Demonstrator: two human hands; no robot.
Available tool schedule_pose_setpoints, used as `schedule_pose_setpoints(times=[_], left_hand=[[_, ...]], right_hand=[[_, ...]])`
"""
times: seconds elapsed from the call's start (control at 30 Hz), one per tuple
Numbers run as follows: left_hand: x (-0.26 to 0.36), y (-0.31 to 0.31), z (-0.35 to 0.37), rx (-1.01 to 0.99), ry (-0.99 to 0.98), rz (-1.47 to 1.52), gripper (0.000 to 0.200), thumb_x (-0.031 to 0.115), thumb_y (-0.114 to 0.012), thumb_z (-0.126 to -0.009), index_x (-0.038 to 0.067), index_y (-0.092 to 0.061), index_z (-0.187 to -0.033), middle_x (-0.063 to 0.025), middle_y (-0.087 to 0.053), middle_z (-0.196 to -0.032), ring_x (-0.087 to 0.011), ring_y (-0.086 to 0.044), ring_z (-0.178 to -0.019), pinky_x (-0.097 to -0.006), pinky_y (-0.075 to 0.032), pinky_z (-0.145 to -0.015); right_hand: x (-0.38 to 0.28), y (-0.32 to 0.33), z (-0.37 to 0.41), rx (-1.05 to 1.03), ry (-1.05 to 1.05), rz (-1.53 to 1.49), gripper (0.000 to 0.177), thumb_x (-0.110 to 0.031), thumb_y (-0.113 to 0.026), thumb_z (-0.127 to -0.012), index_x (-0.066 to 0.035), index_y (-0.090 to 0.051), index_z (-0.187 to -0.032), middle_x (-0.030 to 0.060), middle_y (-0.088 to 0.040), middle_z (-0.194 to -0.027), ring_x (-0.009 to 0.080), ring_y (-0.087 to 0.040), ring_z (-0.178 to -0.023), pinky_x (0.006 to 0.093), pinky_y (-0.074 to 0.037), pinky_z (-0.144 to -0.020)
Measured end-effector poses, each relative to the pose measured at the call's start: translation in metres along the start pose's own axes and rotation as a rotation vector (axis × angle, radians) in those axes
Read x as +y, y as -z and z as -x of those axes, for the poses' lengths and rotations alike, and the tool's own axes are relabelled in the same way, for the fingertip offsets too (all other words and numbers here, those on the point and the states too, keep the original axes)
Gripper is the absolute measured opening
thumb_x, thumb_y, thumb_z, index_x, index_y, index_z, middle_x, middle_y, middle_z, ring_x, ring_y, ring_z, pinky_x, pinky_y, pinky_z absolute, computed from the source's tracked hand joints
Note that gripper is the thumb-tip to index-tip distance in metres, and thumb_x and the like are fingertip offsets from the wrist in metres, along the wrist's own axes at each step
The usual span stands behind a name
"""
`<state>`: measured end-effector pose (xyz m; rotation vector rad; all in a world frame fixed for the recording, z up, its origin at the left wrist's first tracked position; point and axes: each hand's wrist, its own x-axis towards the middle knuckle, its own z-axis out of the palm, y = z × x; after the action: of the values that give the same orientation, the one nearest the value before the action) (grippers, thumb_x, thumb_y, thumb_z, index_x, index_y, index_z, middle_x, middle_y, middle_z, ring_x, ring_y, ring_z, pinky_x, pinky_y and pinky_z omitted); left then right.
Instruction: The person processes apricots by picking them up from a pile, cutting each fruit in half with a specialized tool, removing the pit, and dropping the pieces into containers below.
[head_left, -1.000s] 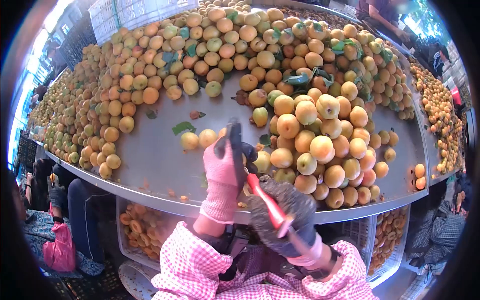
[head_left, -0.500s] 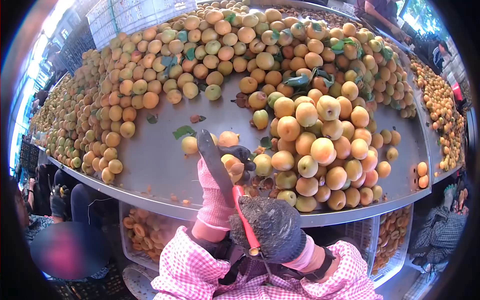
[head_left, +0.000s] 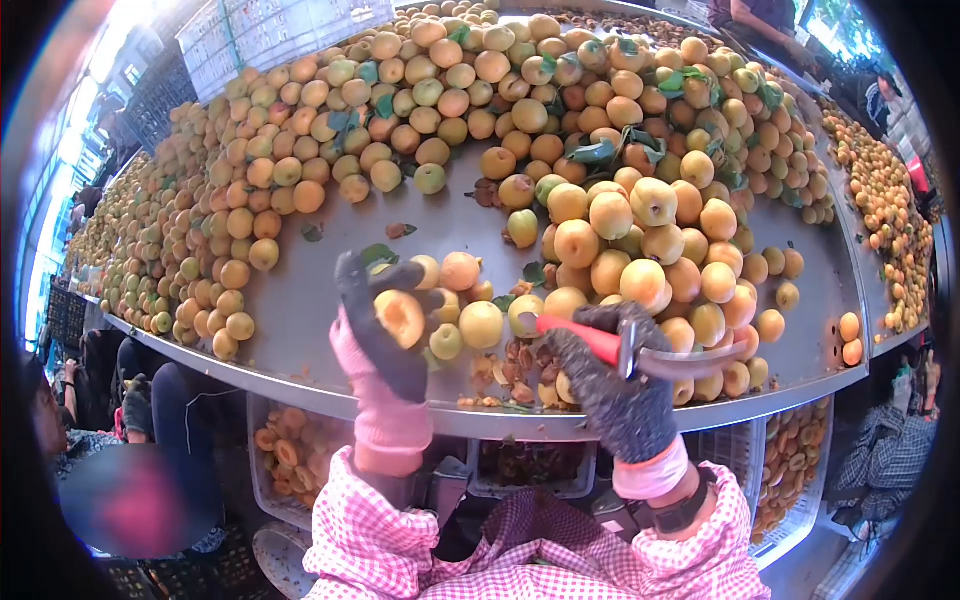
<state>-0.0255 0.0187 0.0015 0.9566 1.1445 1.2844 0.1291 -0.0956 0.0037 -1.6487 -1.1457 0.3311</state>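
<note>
My left hand [head_left: 368, 325], in a dark glove with a pink cuff, is closed around an apricot half [head_left: 401, 318], its cut orange face showing. Gripped in my right hand [head_left: 628, 395], also dark-gloved, is a knife [head_left: 690, 362] with a red handle and a curved blade pointing right. The blade passes in front of a heap of whole apricots [head_left: 650, 285]. Between my hands, a few loose apricots [head_left: 481, 324] lie on the metal table [head_left: 330, 235], with stones and scraps [head_left: 515, 372] near its front edge.
More apricots [head_left: 300, 130] are banked along the far side, with leaves among them. Below the front edge stand a crate of apricot halves [head_left: 290, 450] at left, a dark-filled bin [head_left: 530, 465] in the middle and another crate [head_left: 795, 460] at right. Other people sit at both sides.
My hands have moved apart: the left shifted left, the right moved up and right with the knife. The knife's blade and the apricot's cut face now show.
</note>
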Motion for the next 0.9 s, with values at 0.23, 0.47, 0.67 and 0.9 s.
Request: schedule_pose_setpoints(times=[0.23,0.47,0.67,0.9], left_hand=[[0.004,0.16,0.021,0.023,-0.515,-0.746,0.045,0.042,-0.04,-0.1,0.004,-0.058,-0.113,-0.0107,-0.063,-0.091,-0.0189,-0.062,-0.067,-0.0288,-0.053,-0.062],[0.065,0.149,-0.003,-0.268,-0.582,-1.295,0.057,0.027,-0.07,-0.081,0.009,-0.049,-0.132,-0.0153,-0.052,-0.124,-0.0276,-0.055,-0.11,-0.0383,-0.044,-0.096],[0.026,0.031,-0.072,-0.693,-0.336,-1.82,0.073,0.021,-0.074,-0.075,0.015,-0.041,-0.139,-0.0172,-0.044,-0.135,-0.0328,-0.054,-0.115,-0.0406,-0.046,-0.096],[0.006,0.02,-0.113,-0.437,-0.008,-1.884,0.06,0.029,-0.072,-0.076,0.007,-0.05,-0.127,-0.0138,-0.06,-0.119,-0.0305,-0.057,-0.113,-0.0415,-0.046,-0.095]], right_hand=[[-0.021,0.021,0.008,0.058,-0.001,-0.032,0.01,-0.01,-0.07,-0.082,-0.003,-0.07,-0.09,0.0096,-0.065,-0.076,0.0242,-0.061,-0.069,0.0358,-0.047,-0.065],[-0.013,0.032,0.009,0.149,0.012,-0.058,0.014,-0.01,-0.068,-0.086,0.0,-0.058,-0.084,0.006,-0.066,-0.062,0.0195,-0.063,-0.054,0.0312,-0.046,-0.053],[-0.011,0.031,-0.002,0.126,0.031,-0.051,0.016,-0.01,-0.071,-0.084,-0.001,-0.058,-0.086,0.0079,-0.065,-0.063,0.0193,-0.063,-0.055,0.0311,-0.046,-0.052],[0.005,0.022,-0.005,0.087,0.057,0.023,0.025,-0.019,-0.076,-0.08,-0.004,-0.057,-0.079,0.0118,-0.061,-0.06,0.029,-0.061,-0.053,0.0366,-0.046,-0.048]])
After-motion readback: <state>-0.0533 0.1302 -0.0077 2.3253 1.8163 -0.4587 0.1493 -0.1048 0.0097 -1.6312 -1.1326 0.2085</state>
